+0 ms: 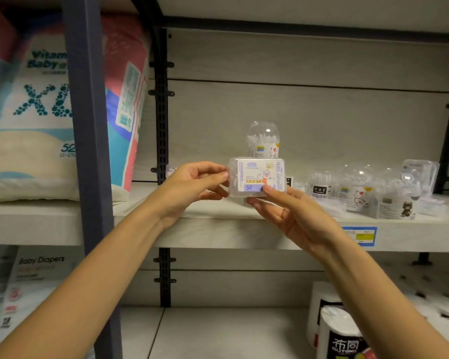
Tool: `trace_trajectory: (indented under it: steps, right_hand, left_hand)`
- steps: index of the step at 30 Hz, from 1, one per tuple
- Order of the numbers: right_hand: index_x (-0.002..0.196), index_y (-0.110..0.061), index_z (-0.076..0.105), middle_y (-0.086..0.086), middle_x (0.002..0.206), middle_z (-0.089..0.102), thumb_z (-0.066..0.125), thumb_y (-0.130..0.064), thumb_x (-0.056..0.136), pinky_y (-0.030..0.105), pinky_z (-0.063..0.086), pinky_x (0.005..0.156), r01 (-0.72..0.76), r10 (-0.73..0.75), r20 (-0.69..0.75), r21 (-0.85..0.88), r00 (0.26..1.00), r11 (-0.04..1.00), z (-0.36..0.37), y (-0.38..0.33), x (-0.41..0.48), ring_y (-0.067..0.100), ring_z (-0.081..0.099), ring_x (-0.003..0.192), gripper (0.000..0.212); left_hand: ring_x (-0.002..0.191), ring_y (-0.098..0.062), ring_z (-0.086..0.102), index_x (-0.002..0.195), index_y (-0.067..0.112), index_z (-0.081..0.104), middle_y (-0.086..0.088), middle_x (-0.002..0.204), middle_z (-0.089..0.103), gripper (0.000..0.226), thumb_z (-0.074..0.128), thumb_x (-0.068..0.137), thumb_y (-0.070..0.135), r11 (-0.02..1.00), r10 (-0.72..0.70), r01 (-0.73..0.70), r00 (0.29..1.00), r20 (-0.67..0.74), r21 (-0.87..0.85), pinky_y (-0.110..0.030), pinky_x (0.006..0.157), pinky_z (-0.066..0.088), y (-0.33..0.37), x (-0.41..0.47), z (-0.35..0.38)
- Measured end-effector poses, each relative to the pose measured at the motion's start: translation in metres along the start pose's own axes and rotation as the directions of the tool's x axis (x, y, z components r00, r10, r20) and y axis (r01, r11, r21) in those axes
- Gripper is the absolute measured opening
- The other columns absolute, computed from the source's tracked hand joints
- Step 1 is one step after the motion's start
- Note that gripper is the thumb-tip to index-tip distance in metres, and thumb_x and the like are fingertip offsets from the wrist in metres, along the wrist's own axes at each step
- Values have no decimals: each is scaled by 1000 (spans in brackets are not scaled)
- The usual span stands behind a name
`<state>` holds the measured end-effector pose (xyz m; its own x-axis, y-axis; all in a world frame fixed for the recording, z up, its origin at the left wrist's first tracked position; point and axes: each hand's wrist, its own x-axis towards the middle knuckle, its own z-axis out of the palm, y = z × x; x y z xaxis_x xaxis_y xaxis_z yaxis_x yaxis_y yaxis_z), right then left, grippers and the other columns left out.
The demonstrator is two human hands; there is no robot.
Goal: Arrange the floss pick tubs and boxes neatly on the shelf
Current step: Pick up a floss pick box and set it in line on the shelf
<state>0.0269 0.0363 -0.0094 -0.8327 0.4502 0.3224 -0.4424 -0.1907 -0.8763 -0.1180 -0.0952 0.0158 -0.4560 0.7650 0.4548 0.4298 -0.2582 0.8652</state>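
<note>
- Floss pick box [257, 177]: a clear, flat rectangle with rounded corners and a printed label facing out. It is held up in front of the shelf [218, 229], not yet set down.
- Left hand [192, 185] pinches the box's left short edge. Right hand [288, 213] pinches the lower right corner, thumb on the label.
- Likely light, stiff thin plastic; smooth walls could slip, and the lid might pop if squeezed. Short edges look the safest hold.
- Just behind the box stands a domed clear tub [263, 138], upright, with picks showing inside.
- Further right is a loose cluster of tubs [355, 193], glossy and crowded together, not in rows.
- Shelf board is pale and matte, with a blue price tag [359, 235] on its front lip.
- Soft diaper packs [36, 112] fill the left bay; wrapped paper rolls [340, 332] stand below.
</note>
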Motion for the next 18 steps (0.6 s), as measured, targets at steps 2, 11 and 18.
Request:
trace_trajectory:
  steps: [2, 11, 18]
  right_hand:
    - [104, -2, 63, 10, 94, 74, 63, -13, 71, 19, 58, 70, -2, 2, 4, -1, 1000, 1000, 0, -2, -1, 17, 72, 79, 34]
    - [126, 8, 46, 18, 105, 70, 61, -11, 84, 21, 57, 74, 8, -8, 17, -43, 1000, 999, -9, -8, -11, 23, 70, 87, 48]
    - [140, -31, 27, -13, 137, 46, 75, -37, 66, 14, 49, 90, 251, -310, 31, -667, 950, 702, -87, -44, -44, -1, 53, 115, 88]
  left_hand:
    - [86, -21, 65, 112, 5, 64, -16, 108, 69, 27, 55, 90, 18, 999, -2, 2, 1000, 14, -36, -27, 82, 56, -1, -2, 3]
    - [88, -18, 68, 99, 14, 72, -10, 102, 73, 36, 67, 73, 39, 953, 60, -49, 998, 28, -298, -26, 74, 58, -7, -3, 24]
    - [79, -22, 67, 99, 3, 68, -15, 95, 74, 40, 71, 65, 25, 984, 40, -49, 998, -56, -171, -21, 66, 59, 6, 6, 107]
